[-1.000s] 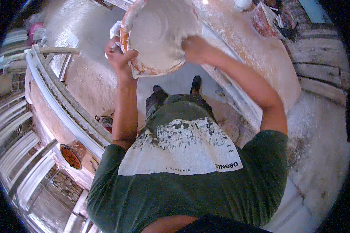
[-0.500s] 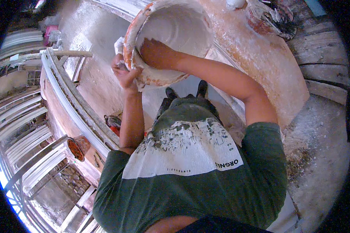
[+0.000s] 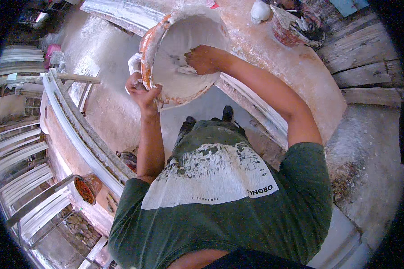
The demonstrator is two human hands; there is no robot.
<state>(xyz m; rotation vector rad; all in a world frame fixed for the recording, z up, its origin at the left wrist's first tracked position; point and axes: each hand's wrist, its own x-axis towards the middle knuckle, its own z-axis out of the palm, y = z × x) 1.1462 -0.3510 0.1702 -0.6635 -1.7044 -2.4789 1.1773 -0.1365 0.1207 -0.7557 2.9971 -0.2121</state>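
Observation:
A tilted orange bucket (image 3: pixel 147 42), its rim and inside coated in white plaster-like material, is held up in front of me with its mouth facing me. My left hand (image 3: pixel 142 92) is closed around the left edge of its rim, by a white lump or cloth (image 3: pixel 134 62) outside the wall. Inside the bucket is my right hand (image 3: pixel 206 59), knuckles up and fingers curled down near the inner wall. Something pale shows under those fingers; I cannot tell whether it is a tool or wet plaster.
A long white moulding (image 3: pixel 121 15) lies beyond the bucket. A plaster-stained board or table (image 3: pixel 292 80) stands to the right, carrying a white rounded lump (image 3: pixel 261 11). On the left runs a long rail-like bench (image 3: pixel 76 116), with an orange-filled bowl (image 3: pixel 84 190) nearby.
My right hand has moved right inside the bucket, away from the left wall. The bucket and my left hand have shifted slightly left and down in view.

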